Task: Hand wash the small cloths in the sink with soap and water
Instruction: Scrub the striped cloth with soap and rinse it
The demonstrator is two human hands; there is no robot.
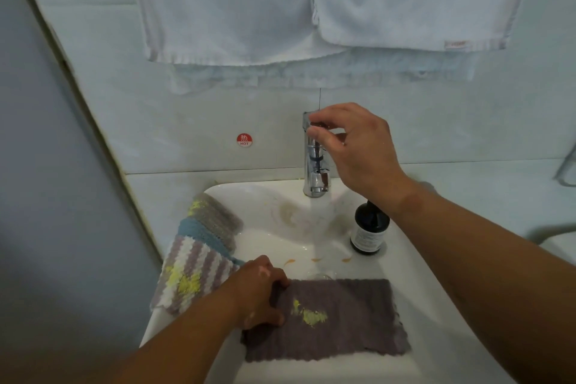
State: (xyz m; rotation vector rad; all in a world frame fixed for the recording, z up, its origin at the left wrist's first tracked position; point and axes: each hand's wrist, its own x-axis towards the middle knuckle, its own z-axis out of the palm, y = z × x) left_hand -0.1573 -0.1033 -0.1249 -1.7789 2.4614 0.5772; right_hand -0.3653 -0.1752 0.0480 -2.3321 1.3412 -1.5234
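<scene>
Over the sink (pixel 258 206), left hand (pixel 258 290) grips grey cloth (pixel 343 321); right hand (pixel 358 150) pinches faucet (pixel 314 174).

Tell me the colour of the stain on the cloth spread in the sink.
Yellow-green stain on a dark grey-purple cloth; the head view shows it.

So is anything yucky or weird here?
Yes. The grey cloth in the sink has a yellow smear, the striped cloths on its left rim have yellow blotches too, and orange-brown marks stain it below the tap.
</scene>
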